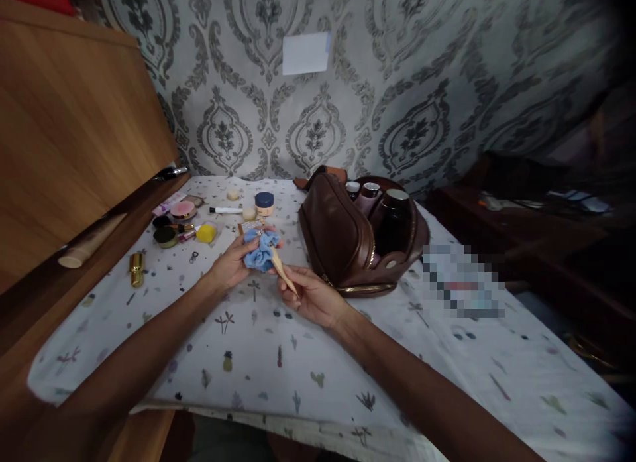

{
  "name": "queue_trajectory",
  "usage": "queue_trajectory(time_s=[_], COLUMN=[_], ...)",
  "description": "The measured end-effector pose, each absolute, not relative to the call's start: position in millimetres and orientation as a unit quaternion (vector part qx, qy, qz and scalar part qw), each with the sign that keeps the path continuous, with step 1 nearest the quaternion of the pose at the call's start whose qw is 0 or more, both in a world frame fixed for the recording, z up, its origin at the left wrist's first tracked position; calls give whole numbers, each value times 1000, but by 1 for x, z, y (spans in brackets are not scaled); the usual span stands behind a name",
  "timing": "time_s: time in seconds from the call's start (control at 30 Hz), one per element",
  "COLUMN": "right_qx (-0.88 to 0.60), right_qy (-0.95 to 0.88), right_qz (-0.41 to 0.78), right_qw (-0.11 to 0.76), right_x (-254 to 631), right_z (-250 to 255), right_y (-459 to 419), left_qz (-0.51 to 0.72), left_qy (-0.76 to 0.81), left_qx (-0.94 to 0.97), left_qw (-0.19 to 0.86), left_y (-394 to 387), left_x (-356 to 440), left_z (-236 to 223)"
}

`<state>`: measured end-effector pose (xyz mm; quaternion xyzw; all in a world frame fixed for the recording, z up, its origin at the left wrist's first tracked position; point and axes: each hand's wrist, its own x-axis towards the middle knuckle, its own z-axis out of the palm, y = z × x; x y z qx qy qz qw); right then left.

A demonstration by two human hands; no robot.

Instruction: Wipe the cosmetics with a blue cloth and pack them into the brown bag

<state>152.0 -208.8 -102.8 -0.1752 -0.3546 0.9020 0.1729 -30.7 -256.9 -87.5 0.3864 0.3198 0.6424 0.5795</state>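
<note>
My left hand (pixel 229 264) is closed around a crumpled blue cloth (pixel 261 250) held just above the table. My right hand (pixel 311 295) pinches a thin beige stick-like tool (pixel 284 272), whose upper end goes into the cloth. Both hands meet over the patterned white tablecloth (pixel 258 356), just left of an open brown leather pouch (pixel 342 240). Inside the pouch stand a dark bottle (pixel 392 217) and two smaller bottles (pixel 368 193).
Several cosmetics lie at the table's far left: a pink compact (pixel 182 209), a yellow sponge (pixel 205 233), a blue-lidded jar (pixel 264 202), a white pencil (pixel 226 210), a gold tube (pixel 136 268). A wooden panel (pixel 74 130) stands left. A dark shelf (pixel 521 210) sits right.
</note>
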Motion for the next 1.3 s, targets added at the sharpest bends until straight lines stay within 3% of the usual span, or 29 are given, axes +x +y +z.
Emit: queue_trajectory(time_s=[0.2,0.37,0.5,0.67,1.03,1.3], right_qx=[-186,-213,-233,-226,-214,-219], right_qy=[-374,-486,-552,-569,-606,-601], right_qz=[884,800,723,708,646,639], right_qw=[209,280,344,353,413,426], right_x=[149,145,145,147,147,147], right_z=[-105,-110,-111,-110,-108,-111], right_y=[-211,-215,-214,-213,-218,-217], left_qz=[585,559,420,309,194,244], left_qy=[344,430,487,488,500,548], left_qx=[410,477,596,691,614,569], left_qw=[610,524,482,434,579,562], left_y=[-256,-257,-263,-269,-265,-268], left_x=[-22,-32,-43,-38,-76,-107], left_z=[-97,-88,-76,-64,-57,-56])
